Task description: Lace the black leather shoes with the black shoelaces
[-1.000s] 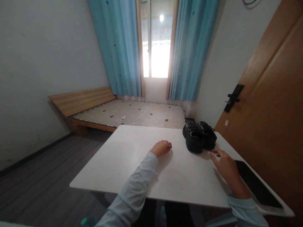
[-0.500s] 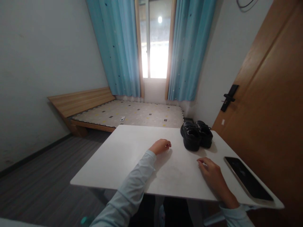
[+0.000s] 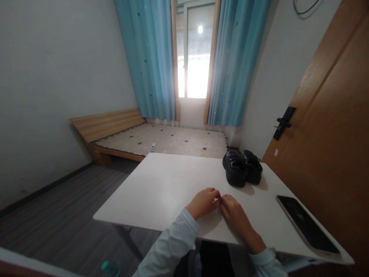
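My left hand and my right hand meet over the front part of the white table, fingertips touching or nearly so. Both have their fingers curled into a pinch. Whatever is between the fingertips, if anything, is too small or hidden to make out. Beyond them, toward the back right of the tabletop, stands a pair of black shoes, apart from both hands. A dark-screened phone lies along the table's right edge, to the right of my right hand.
A bed with a small white remote on it stands behind the table. On the right is a wooden door with a black handle. A bottle with a green cap is on the floor at lower left.
My left hand has come nearer and slightly right, and my right hand has moved left, so the two now meet. The view has shifted slightly; shoes and phone stay put on the table.
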`<state>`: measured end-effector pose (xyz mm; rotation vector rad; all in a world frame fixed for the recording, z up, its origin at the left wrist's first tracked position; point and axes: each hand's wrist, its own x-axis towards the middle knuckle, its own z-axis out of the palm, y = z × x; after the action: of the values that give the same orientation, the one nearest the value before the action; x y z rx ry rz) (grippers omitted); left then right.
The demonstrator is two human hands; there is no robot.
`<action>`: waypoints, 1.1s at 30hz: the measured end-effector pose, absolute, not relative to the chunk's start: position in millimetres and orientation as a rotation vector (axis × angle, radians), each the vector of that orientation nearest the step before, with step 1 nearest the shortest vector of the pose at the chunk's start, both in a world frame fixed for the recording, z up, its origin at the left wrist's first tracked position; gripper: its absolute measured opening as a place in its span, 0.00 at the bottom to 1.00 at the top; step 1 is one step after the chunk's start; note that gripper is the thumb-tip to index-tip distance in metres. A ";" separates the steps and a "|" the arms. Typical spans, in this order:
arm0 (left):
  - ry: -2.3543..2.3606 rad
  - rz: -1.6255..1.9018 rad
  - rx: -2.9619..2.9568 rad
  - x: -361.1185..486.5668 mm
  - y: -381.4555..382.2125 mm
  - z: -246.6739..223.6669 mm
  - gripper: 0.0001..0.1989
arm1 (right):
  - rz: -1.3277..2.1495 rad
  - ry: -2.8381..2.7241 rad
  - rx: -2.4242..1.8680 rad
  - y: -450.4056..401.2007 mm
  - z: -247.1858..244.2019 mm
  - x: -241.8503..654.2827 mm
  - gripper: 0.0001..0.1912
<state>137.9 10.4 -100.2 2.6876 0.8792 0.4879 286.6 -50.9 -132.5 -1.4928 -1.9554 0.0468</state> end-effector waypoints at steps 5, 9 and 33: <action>0.867 0.607 2.622 134.5 14.6 -113.3 0.08 | 0.064 -1.977 -1.493 -52.1 -135.2 286.3 0.09; 0.862 0.621 2.617 133.8 13.7 -113.1 0.08 | 0.077 -1.975 -1.495 -52.9 -134.3 287.4 0.09; 0.852 0.582 2.674 128.1 10.9 -104.4 0.09 | -0.051 -1.925 -1.511 -23.6 -48.9 367.7 0.10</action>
<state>128.1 10.9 -104.4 2.6736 0.8515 0.5823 367.7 -23.6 -48.9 -1.5113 -1.9253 -0.0507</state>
